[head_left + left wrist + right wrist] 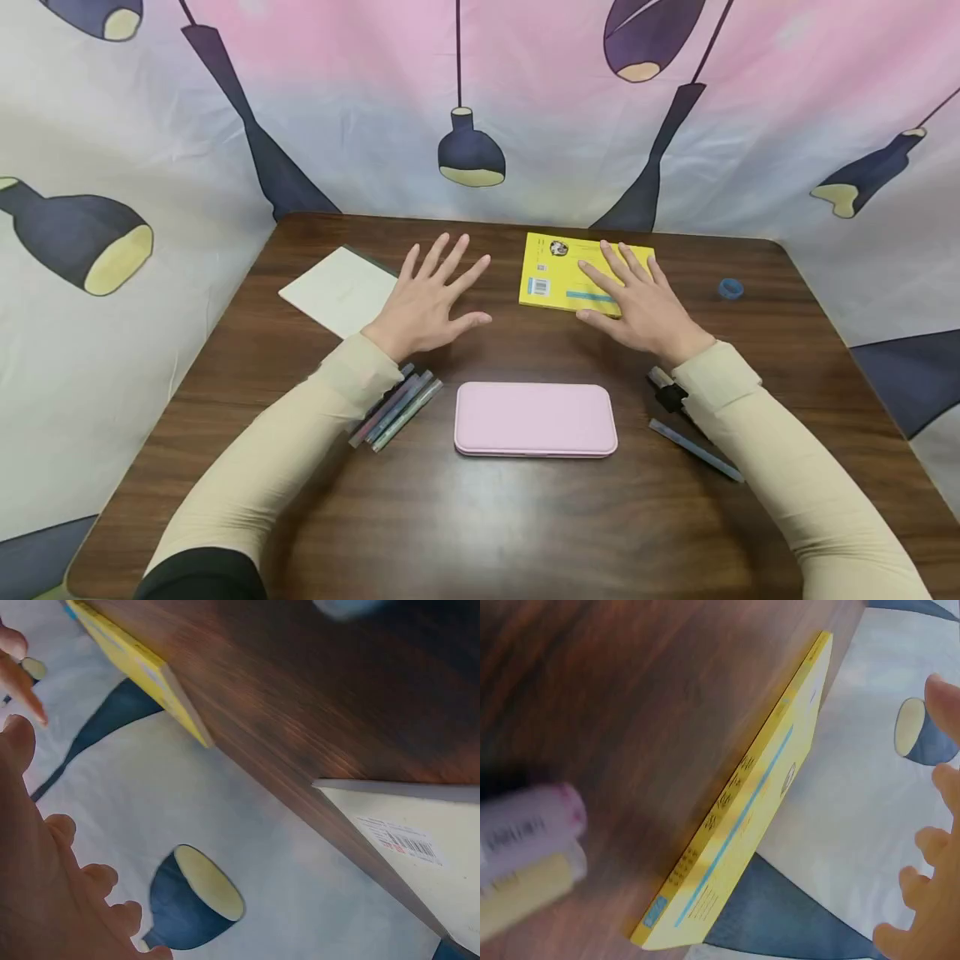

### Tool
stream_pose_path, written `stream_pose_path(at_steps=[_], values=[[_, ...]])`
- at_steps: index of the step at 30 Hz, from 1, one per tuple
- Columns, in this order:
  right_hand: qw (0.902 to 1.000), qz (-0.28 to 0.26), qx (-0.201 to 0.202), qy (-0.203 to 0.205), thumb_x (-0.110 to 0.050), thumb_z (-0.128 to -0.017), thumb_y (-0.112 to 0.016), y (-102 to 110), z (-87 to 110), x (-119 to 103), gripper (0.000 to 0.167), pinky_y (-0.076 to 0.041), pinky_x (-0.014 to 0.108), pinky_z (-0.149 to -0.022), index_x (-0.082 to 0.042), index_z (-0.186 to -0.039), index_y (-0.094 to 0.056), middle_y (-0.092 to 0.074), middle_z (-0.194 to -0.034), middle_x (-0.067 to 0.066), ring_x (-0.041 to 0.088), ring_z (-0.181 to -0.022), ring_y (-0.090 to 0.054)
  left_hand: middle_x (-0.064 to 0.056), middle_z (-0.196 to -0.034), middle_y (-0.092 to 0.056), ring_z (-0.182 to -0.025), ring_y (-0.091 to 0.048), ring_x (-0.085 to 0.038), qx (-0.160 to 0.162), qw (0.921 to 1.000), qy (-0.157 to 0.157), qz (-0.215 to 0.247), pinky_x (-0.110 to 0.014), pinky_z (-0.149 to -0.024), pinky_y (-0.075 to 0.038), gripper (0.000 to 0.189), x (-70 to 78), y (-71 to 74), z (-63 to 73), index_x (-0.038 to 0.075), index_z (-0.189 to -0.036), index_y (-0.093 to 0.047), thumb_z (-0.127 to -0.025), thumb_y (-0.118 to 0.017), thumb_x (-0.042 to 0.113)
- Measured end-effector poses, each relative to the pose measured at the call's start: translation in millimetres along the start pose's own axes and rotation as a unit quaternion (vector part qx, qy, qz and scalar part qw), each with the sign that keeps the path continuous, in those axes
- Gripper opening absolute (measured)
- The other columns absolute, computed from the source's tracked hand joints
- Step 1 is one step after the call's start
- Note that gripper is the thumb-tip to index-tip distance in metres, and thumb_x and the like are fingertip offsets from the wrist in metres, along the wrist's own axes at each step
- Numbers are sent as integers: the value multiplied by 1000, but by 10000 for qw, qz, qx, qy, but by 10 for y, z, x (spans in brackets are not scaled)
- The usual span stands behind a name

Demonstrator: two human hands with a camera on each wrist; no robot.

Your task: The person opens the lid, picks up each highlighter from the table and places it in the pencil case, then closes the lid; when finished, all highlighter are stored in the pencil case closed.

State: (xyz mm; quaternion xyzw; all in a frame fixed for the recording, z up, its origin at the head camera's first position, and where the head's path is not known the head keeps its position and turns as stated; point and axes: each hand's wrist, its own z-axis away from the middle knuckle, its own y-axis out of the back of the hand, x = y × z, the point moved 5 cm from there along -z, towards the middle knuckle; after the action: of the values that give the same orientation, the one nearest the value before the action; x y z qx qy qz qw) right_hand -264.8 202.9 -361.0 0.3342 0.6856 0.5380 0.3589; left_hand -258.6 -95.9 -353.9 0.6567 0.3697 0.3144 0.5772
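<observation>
My left hand (423, 307) is held palm down with its fingers spread and straight, holding nothing. A white notebook (341, 292) lies beside it, partly hidden by the hand; its barcode label (401, 840) shows in the left wrist view. On the other side, my right hand (645, 304) spreads its fingers in front of a yellow book (555, 267) and covers part of it in the head view. Nothing is in that hand either. A closed pink pencil case (536, 419) lies flat nearer to me, between the two forearms.
Several pens (401, 408) lie side by side under the left forearm. Near the right forearm are a blue-grey pen (696, 451) and markers, including a purple one (529, 829) and a yellow one (532, 892). A blue tape roll (731, 288) sits at the far right.
</observation>
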Motion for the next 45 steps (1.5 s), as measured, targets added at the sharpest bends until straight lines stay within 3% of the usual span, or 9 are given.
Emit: stream_pose_path(at_steps=[4, 9, 13, 17, 25, 32, 36, 41, 45], values=[[9988, -387, -188, 238, -60, -94, -56, 20, 95, -133, 75, -9, 62, -119, -28, -158, -31, -12, -167, 6, 33, -153, -9, -5, -168, 0, -154, 8, -27, -25, 9996, -276, 80, -55, -122, 4, 83, 178, 75, 95, 33, -161, -10, -93, -34, 75], [9923, -664, -391, 971, -58, -94, -59, -6, 322, -463, 72, -16, 61, -119, -28, -156, -37, -21, -165, 6, 33, -152, -16, -8, -168, -7, -154, -1, -29, -365, 9965, -659, 355, -55, -122, -2, 84, 481, 72, 339, 30, -161, -12, -93, -33, 76], [9804, -904, -580, 1649, -55, -92, -65, -34, 565, -723, 73, -23, 61, -116, -25, -154, -41, -28, -163, 11, 34, -149, -25, -12, -164, -24, -152, -19, -31, -820, 9898, -965, 647, -53, -122, -14, 87, 697, 5, 567, 23, -160, -22, -93, -36, 76], [9681, -1103, -757, 2117, -55, -87, -70, -68, 759, -886, 74, -35, 57, -111, -24, -150, -47, -36, -159, 12, 33, -145, -36, -13, -154, -44, -142, -40, -32, -1072, 9843, -1128, 832, -51, -117, -29, 89, 811, -40, 713, 18, -156, -36, -88, -50, 75], [9713, -772, -757, 2119, -47, -83, -79, -134, 811, -922, 69, -47, 52, -101, -23, -143, -56, -45, -153, 14, 31, -135, -49, -16, -140, -52, -116, -60, -36, -1227, 9819, -1175, 837, -52, -96, -50, 86, 824, -112, 661, 17, -152, -42, -80, -74, 53], [9749, -854, -867, 1862, -49, -77, -82, -130, 699, -892, 69, -53, 47, -96, -23, -138, -62, -54, -143, 20, 33, -121, -61, -21, -136, -53, -110, -61, -37, -1353, 9797, -1088, 1006, -53, -86, -54, 89, 788, -138, 605, 18, -153, -42, -77, -80, 46], [9744, -910, -991, 1801, -49, -75, -84, -93, 633, -884, 69, -55, 44, -93, -23, -135, -65, -56, -141, 20, 32, -116, -65, -19, -129, -55, -107, -61, -33, -1147, 9806, -1191, 1056, -50, -82, -55, 92, 780, -134, 592, 17, -153, -40, -76, -81, 46], [9662, -1487, -1201, 1729, -42, -74, -85, -38, 567, -817, 64, -55, 42, -94, -23, -133, -67, -59, -138, 16, 28, -119, -64, -15, -125, -57, -106, -60, -29, -884, 9794, -1258, 1309, -48, -80, -56, 103, 753, -153, 593, 14, -155, -32, -73, -84, 47], [9496, -2283, -1339, 1681, -38, -78, -83, 18, 509, -719, 54, -54, 39, -95, -23, -128, -70, -65, -132, 7, 18, -120, -63, -18, -130, -56, -114, -60, -31, -930, 9728, -1161, 1776, -49, -92, -53, 115, 703, -179, 587, 14, -157, -26, -68, -89, 49]])
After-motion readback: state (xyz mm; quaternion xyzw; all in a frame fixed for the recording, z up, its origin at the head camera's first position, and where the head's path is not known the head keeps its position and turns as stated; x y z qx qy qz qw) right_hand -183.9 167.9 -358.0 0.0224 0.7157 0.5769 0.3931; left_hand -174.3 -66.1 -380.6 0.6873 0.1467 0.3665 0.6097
